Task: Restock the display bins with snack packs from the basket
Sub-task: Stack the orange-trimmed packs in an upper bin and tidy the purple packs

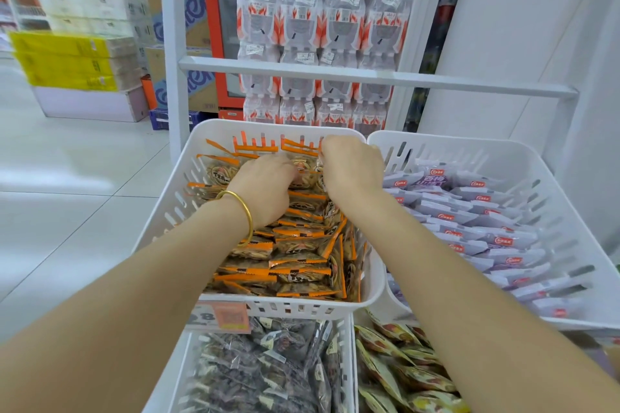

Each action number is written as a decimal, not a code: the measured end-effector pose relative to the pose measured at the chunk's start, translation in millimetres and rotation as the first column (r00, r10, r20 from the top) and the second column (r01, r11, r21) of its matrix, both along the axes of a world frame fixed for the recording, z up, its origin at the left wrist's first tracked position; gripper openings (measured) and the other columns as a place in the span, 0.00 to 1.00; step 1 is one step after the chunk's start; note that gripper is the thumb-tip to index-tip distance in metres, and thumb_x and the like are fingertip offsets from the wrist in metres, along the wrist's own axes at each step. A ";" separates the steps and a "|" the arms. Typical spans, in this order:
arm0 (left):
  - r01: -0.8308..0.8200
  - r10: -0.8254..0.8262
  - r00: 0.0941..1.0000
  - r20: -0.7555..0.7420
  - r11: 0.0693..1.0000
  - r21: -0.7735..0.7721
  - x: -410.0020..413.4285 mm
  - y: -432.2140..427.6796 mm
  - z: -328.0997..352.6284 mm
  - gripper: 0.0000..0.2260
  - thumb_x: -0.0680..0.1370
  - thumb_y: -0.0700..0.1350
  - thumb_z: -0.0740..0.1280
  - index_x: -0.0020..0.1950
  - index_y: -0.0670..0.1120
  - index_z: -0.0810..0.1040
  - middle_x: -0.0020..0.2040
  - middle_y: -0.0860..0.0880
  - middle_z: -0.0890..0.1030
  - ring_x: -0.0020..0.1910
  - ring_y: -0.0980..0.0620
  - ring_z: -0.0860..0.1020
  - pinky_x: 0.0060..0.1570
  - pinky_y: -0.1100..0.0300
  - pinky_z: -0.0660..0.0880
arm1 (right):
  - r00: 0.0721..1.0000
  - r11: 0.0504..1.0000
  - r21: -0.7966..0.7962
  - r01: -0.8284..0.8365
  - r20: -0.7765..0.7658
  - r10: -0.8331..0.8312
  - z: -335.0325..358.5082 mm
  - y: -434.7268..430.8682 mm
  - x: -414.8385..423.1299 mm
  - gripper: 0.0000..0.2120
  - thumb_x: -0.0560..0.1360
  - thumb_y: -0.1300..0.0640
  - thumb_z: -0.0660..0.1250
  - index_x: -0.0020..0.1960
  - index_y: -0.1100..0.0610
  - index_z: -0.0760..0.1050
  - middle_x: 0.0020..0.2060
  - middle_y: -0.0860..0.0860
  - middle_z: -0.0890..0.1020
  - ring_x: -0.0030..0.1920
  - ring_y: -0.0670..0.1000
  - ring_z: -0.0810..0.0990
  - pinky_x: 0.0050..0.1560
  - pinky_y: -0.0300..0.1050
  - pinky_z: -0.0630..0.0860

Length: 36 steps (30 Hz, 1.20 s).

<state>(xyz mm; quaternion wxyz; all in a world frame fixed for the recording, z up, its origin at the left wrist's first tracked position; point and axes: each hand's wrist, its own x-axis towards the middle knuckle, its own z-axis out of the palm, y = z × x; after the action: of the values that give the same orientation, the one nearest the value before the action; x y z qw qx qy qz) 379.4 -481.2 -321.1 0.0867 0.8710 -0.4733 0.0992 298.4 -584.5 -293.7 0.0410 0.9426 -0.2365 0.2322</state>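
Four white slotted plastic bins [469, 149] are in view: two upper, two lower. Both hands reach into the upper left bin [198, 141]. It holds orange-edged clear snack packs [302, 265], too many to count, each showing brown contents and a dark label. Packs under the wrists lie flat in overlapping rows; packs beyond the fingers stand upright.

The left hand [265, 191] wears one gold bangle [243, 211]. Its fingers bend down among the packs, and its grip cannot be told. The right hand [350, 168] is curled tight, pinching packs at its thumb side.

Lilac packs [469, 221] lie right of the right hand. Dark packs [261, 369] and yellow-green packs [402, 369] lie under the forearms.
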 end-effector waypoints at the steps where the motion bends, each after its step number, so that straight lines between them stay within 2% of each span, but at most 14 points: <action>1: -0.031 0.030 0.999 0.031 0.999 0.035 0.2 1.9 0.7 0.24 0.75 0.34 0.57 0.69 0.50 0.72 0.71 0.51 0.68 0.71 0.47 0.62 0.68 0.49 0.62 | 1.000 1.000 0.027 -0.005 -0.030 0.006 -1.6 -0.5 1.0 0.09 0.75 0.68 0.60 0.42 0.55 0.66 0.37 0.52 0.70 0.40 0.55 0.70 0.41 0.46 0.64; 5: -0.060 0.058 0.998 0.026 0.996 0.070 1.8 10.1 0.1 0.22 0.77 0.39 0.57 0.70 0.54 0.70 0.71 0.54 0.67 0.70 0.47 0.60 0.68 0.47 0.58 | 0.998 0.998 0.067 0.000 -0.064 0.004 -4.6 -4.8 -4.0 0.08 0.75 0.68 0.62 0.44 0.56 0.70 0.37 0.52 0.70 0.39 0.56 0.71 0.40 0.45 0.65; 8: -0.062 0.062 0.996 0.063 0.998 -0.013 1.8 6.7 -3.6 0.14 0.79 0.47 0.61 0.64 0.54 0.75 0.67 0.54 0.72 0.67 0.47 0.64 0.64 0.49 0.61 | 1.000 0.998 0.058 0.028 0.004 -0.028 -3.6 -3.3 -4.8 0.09 0.75 0.69 0.62 0.41 0.56 0.68 0.31 0.51 0.66 0.36 0.56 0.70 0.38 0.46 0.66; 11: -0.074 0.078 0.992 0.097 0.996 -0.039 0.4 -1.7 -6.9 0.10 0.77 0.51 0.66 0.56 0.52 0.80 0.64 0.54 0.74 0.65 0.47 0.65 0.61 0.51 0.64 | 0.999 0.995 0.096 0.034 -0.022 -0.032 -3.2 -0.3 0.0 0.10 0.74 0.69 0.62 0.41 0.57 0.67 0.29 0.51 0.63 0.37 0.55 0.70 0.38 0.45 0.66; 14: -0.043 0.050 0.994 0.094 0.996 -0.082 4.6 -6.7 -13.8 0.07 0.76 0.47 0.67 0.51 0.49 0.81 0.59 0.52 0.77 0.62 0.47 0.67 0.59 0.53 0.68 | 1.000 0.992 0.124 0.023 -0.008 -0.022 -4.9 -3.2 1.3 0.08 0.75 0.69 0.63 0.44 0.57 0.67 0.32 0.50 0.67 0.38 0.55 0.71 0.38 0.46 0.66; 16: -0.036 0.036 0.999 -0.006 0.979 -0.199 7.5 -5.1 -17.3 0.04 0.77 0.44 0.66 0.48 0.47 0.80 0.53 0.49 0.78 0.61 0.46 0.68 0.59 0.53 0.70 | 0.999 0.992 0.126 0.023 0.032 -0.027 -4.7 -8.2 -3.0 0.07 0.74 0.69 0.63 0.46 0.58 0.67 0.36 0.52 0.69 0.39 0.56 0.73 0.38 0.46 0.66; 18: -0.044 0.023 0.996 -0.081 0.959 -0.279 8.0 -1.1 -16.2 0.03 0.77 0.42 0.65 0.46 0.47 0.78 0.51 0.47 0.78 0.58 0.46 0.70 0.56 0.54 0.71 | 0.998 0.995 0.090 0.035 0.049 -0.039 -2.4 -10.8 -7.5 0.08 0.74 0.69 0.62 0.43 0.58 0.66 0.37 0.53 0.69 0.39 0.55 0.70 0.39 0.47 0.65; 20: -0.008 -0.011 0.998 -0.068 0.962 -0.274 7.1 2.6 -13.1 0.03 0.78 0.40 0.63 0.46 0.47 0.74 0.49 0.46 0.78 0.54 0.46 0.72 0.52 0.53 0.71 | 0.997 0.997 0.061 0.037 0.060 -0.041 -0.2 -9.1 -7.7 0.09 0.74 0.69 0.61 0.41 0.57 0.66 0.38 0.53 0.69 0.40 0.55 0.70 0.40 0.47 0.65; 23: 0.017 -0.030 0.998 -0.051 0.972 -0.233 6.9 4.9 -13.7 0.04 0.79 0.40 0.61 0.52 0.44 0.74 0.48 0.45 0.79 0.49 0.45 0.75 0.46 0.52 0.73 | 0.999 0.999 0.040 0.032 0.022 -0.033 -1.7 0.2 -2.5 0.10 0.75 0.71 0.60 0.43 0.57 0.68 0.35 0.52 0.67 0.41 0.56 0.72 0.42 0.47 0.66; 25: -0.019 0.007 0.997 -0.071 0.985 -0.172 7.1 3.2 -17.1 0.05 0.80 0.39 0.59 0.54 0.45 0.72 0.46 0.45 0.79 0.45 0.45 0.77 0.42 0.52 0.74 | 0.999 0.999 0.026 0.019 -0.037 -0.018 -5.8 5.0 1.7 0.10 0.75 0.71 0.59 0.45 0.58 0.72 0.38 0.53 0.73 0.44 0.57 0.76 0.42 0.46 0.66; 27: -0.042 0.036 0.998 -0.061 0.992 -0.116 7.2 0.5 -18.6 0.07 0.80 0.37 0.58 0.55 0.46 0.70 0.43 0.46 0.79 0.41 0.46 0.77 0.39 0.53 0.75 | 0.995 1.000 0.030 0.007 -0.096 -0.004 -7.1 3.8 3.0 0.09 0.75 0.70 0.60 0.45 0.57 0.73 0.40 0.54 0.74 0.46 0.58 0.78 0.40 0.46 0.66; 30: -0.004 -0.007 0.998 -0.070 0.987 -0.158 10.0 2.7 -17.9 0.08 0.80 0.38 0.58 0.56 0.48 0.68 0.42 0.47 0.78 0.41 0.46 0.76 0.41 0.51 0.76 | 0.995 0.998 0.058 0.018 -0.103 -0.012 -3.2 -2.8 -1.5 0.08 0.76 0.66 0.62 0.42 0.55 0.70 0.37 0.52 0.71 0.40 0.56 0.72 0.40 0.45 0.65; 33: 0.017 -0.025 0.999 -0.040 0.984 -0.179 9.6 6.9 -20.3 0.07 0.80 0.39 0.57 0.55 0.49 0.69 0.43 0.49 0.79 0.42 0.46 0.77 0.43 0.49 0.76 | 0.997 0.999 0.028 0.026 -0.076 -0.024 -2.3 2.6 -5.6 0.11 0.74 0.68 0.62 0.38 0.56 0.67 0.32 0.51 0.68 0.37 0.54 0.69 0.40 0.45 0.65; 36: -0.031 0.026 0.999 -0.028 0.977 -0.212 8.8 8.8 -21.1 0.07 0.80 0.37 0.57 0.54 0.47 0.70 0.39 0.52 0.74 0.40 0.46 0.77 0.40 0.54 0.75 | 0.997 0.998 0.049 0.045 -0.073 -0.041 -1.5 11.6 -1.4 0.10 0.74 0.69 0.62 0.41 0.55 0.67 0.32 0.51 0.66 0.38 0.54 0.69 0.40 0.45 0.66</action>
<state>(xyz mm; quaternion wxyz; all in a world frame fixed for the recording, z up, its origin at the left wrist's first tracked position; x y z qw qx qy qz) 388.2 -472.4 -342.2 0.1835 0.8647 -0.4462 0.1397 297.0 -572.9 -295.2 0.0307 0.9457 -0.2608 0.1914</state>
